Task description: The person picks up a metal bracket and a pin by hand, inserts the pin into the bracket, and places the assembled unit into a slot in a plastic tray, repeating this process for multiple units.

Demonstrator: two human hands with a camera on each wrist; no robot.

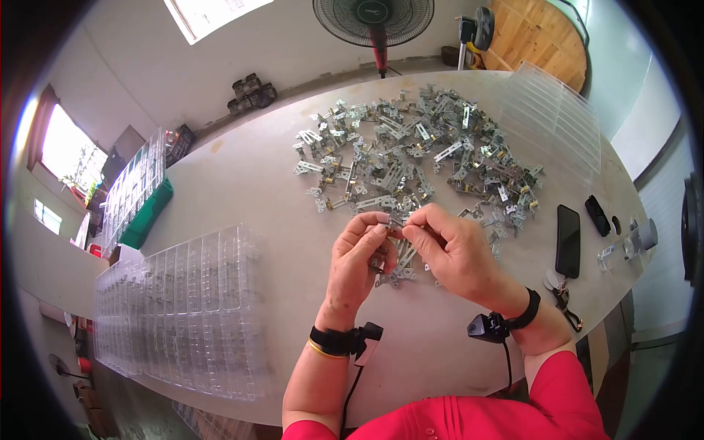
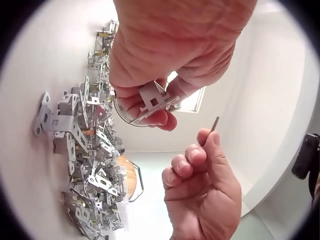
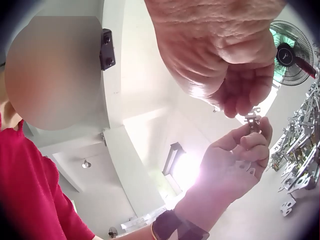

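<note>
My left hand (image 1: 354, 257) grips a small silver metal bracket (image 2: 154, 100) with a square cut-out and a flat plate, held between thumb and fingers. More metal shows lower in that palm, partly hidden by the fingers. Close beside it, my right hand (image 1: 456, 249) pinches a thin short metal rod (image 2: 215, 124) between thumb and forefinger, its end sticking up past the fingertips in the left wrist view. Both hands meet above the near edge of a wide pile of similar metal brackets (image 1: 389, 172), some with brass-coloured parts.
Clear plastic compartment trays (image 1: 183, 308) are stacked at the left; another tray (image 1: 554, 117) lies at the back right. Behind the stack sits a green bin (image 1: 150, 213). A phone (image 1: 567, 242), keys (image 1: 561, 293) and a clear cup (image 1: 639, 240) lie right. A fan (image 1: 374, 15) stands beyond the table.
</note>
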